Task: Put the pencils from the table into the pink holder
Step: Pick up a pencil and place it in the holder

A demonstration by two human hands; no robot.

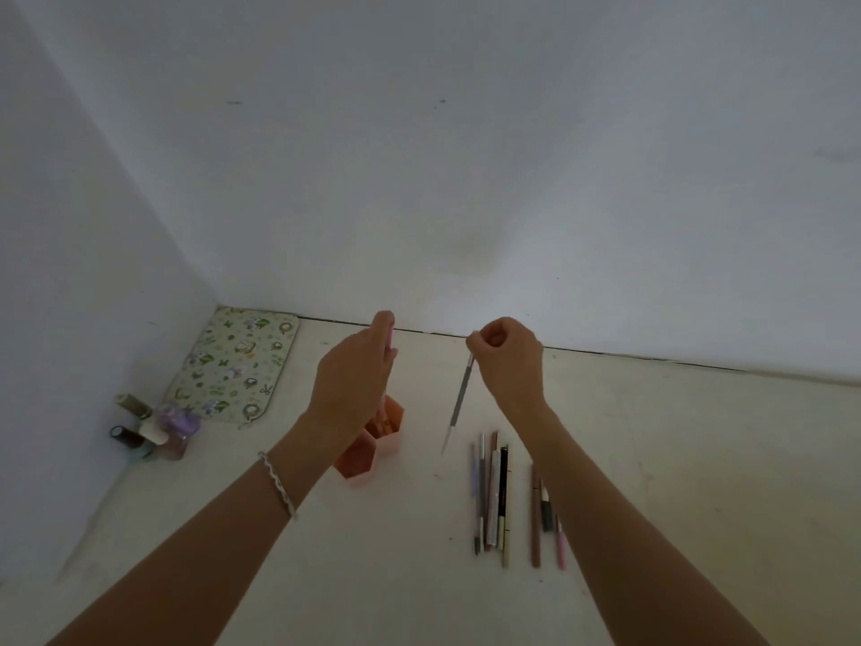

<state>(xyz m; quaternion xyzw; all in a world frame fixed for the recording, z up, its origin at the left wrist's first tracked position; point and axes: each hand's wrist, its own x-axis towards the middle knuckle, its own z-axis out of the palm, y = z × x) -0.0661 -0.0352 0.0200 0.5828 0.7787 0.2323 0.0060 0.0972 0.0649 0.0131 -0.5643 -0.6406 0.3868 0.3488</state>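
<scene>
Pinching a grey pencil (461, 398) in the right hand (510, 354), gripping a pink pencil (390, 338) in the left hand (358, 370) just above the pink holder (354, 463) on the bench (419, 575).

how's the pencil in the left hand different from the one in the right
The pink pencil is mostly hidden behind the left hand, above the pink holder. The grey pencil shows nearly whole, hanging tip down from the right hand over the table, beside the holder. Both are held roughly upright.
</scene>
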